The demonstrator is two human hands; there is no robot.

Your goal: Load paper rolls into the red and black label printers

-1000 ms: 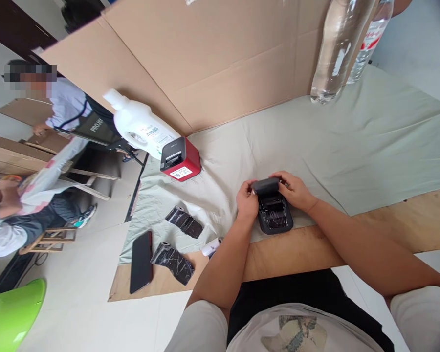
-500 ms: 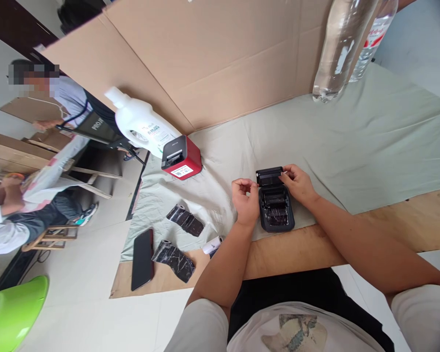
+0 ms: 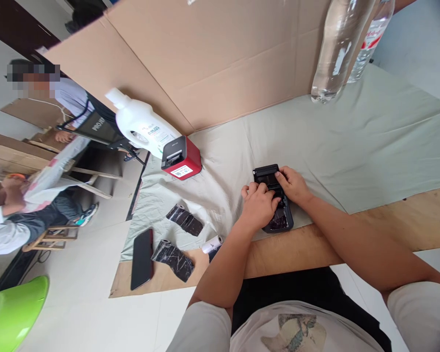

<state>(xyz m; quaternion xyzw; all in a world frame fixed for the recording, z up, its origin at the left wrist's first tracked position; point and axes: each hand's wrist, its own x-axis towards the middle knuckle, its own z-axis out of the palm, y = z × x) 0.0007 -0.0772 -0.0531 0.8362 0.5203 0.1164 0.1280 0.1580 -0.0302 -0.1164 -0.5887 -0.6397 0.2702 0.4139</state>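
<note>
1. Printer (image 3: 283, 221), black, lid open, lies on the cloth (image 3: 352, 142) at the near edge of the tabletop (image 3: 407, 220).
2. Left hand (image 3: 258, 205) covers its open bay, fingers curled down into it.
3. Right hand (image 3: 292, 185) rests at the lid (image 3: 264, 173), fingers bent on its right edge.
4. Red printer (image 3: 181, 159) and a white bottle (image 3: 143, 126) stand far left.
5. Two dark rolls (image 3: 185, 221) and a phone (image 3: 142, 259) lie near left.

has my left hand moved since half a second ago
Yes. The left hand has shifted right, away from the red printer, and now lies over the open black printer, covering its bay.
</note>
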